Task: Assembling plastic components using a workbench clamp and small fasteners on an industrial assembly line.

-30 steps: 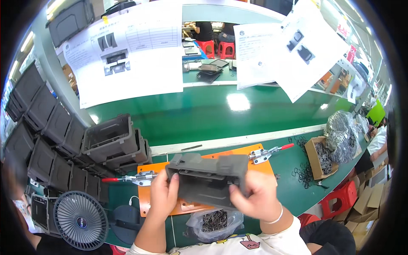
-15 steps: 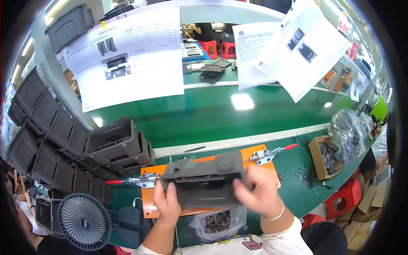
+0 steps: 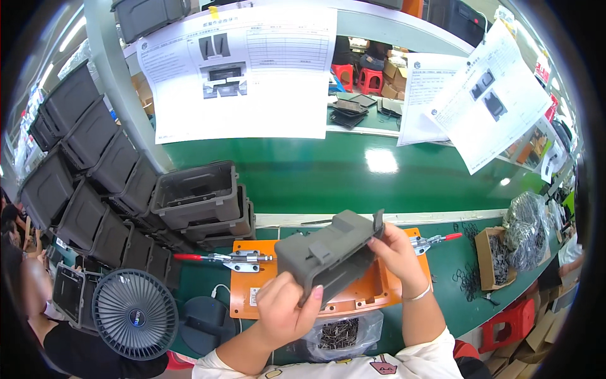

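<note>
A dark grey plastic box point(image 3: 334, 243) hangs tilted above the orange fixture plate, its open side facing down toward me. My left hand point(image 3: 287, 307) grips its near lower-left corner, thumb on the rim. On the far right edge, beside a small raised latch flap point(image 3: 378, 222), my right hand point(image 3: 396, 252) holds the box with fingers wrapped round it. The orange fixture plate point(image 3: 246, 297) lies on the bench below, with a red-handled toggle clamp point(image 3: 243, 259) on its left and another clamp point(image 3: 429, 242) on its right. Part of the plate is hidden by the box and hands.
Grey boxes point(image 3: 82, 208) are stacked at the left, with more boxes point(image 3: 196, 196) beside them. A fan point(image 3: 136, 316) stands at front left. A bag of metal pins point(image 3: 339, 333) sits close to me. At right are a carton of dark parts point(image 3: 495, 259) and loose black clips point(image 3: 467, 281).
The box has turned from nearly level to a slant, its right end raised. My left hand has shifted to its near corner. The whole view has swung left.
</note>
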Demonstrator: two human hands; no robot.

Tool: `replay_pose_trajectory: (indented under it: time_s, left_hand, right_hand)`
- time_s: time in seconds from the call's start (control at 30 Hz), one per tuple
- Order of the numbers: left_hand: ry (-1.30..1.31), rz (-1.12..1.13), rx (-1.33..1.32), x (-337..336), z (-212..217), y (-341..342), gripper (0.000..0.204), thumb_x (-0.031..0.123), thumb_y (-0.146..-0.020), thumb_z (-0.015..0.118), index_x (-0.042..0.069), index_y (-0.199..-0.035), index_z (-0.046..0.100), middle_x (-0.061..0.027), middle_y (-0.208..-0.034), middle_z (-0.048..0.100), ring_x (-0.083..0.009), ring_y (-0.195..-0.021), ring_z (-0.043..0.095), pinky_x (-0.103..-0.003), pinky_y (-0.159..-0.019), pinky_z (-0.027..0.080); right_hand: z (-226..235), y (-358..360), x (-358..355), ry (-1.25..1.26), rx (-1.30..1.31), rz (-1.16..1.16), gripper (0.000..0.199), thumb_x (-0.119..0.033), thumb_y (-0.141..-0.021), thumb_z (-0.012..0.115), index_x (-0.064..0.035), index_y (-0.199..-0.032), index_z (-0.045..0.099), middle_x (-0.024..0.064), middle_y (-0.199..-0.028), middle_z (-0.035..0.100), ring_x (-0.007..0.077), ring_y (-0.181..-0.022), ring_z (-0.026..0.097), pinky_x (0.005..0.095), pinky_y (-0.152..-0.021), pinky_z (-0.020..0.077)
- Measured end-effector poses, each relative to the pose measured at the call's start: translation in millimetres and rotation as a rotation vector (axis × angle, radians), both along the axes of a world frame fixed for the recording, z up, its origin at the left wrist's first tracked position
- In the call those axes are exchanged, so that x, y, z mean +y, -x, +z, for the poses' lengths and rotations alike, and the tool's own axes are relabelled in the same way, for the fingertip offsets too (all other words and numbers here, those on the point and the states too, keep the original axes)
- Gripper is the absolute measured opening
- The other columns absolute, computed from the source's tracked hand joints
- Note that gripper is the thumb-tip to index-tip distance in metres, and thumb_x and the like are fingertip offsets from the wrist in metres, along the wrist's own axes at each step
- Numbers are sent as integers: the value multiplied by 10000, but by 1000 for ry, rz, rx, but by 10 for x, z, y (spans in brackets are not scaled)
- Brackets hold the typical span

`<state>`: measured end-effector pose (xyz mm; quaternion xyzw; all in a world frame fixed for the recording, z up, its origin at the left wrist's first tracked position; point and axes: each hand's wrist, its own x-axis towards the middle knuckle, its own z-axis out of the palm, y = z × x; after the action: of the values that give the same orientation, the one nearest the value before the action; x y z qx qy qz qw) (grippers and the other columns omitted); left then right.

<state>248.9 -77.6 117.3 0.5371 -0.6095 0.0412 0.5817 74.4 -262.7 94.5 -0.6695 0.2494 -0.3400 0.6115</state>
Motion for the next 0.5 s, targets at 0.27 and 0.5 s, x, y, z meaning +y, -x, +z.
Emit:
replay_pose_trajectory:
  time_s: [0.27, 0.5]
  left_hand:
    - [-167, 696, 65, -132, 235, -1204, 479, 62, -841, 652, 37, -1293, 496, -159, -1320, 491, -237, -853, 578, -319, -710, 491]
    - [-388, 640, -89, -183, 246, -1661, 342, 13, -715, 734, -9, -1036, 617, -150, -963, 590, -324, -913, 587, -358, -816, 475]
  right_hand:
    - [-70, -134, -1523, -201, 322, -560, 89, -79, -806, 578, 1, -843, 568, 45, -600, 524, 130, -418, 471, 285, -352, 378]
    - [-57, 313, -1602, -6, 579, -437, 621, -433, -906, 607, 24, -1300, 459, 157, -1213, 573, 268, -1018, 620, 417, -781, 506]
